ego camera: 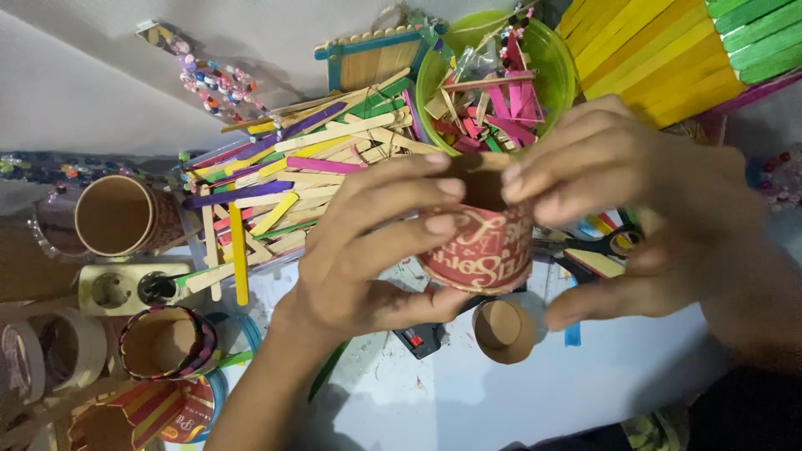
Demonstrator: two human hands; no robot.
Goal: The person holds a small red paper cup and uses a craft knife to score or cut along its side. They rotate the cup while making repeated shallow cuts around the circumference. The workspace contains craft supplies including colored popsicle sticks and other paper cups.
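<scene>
Both hands share one grip on a red cup (478, 250), held above the worktop (501, 392). The left hand (376, 250) curls its fingers over the rim, thumb under the base. The right hand (635, 192) pinches the far rim, fingers bent, wrist angled in from the right. Just below the grip lies a brown cup (503, 331). Beyond it sit a green bowl (551, 58) of scraps and a heap of sticks (292, 175).
</scene>
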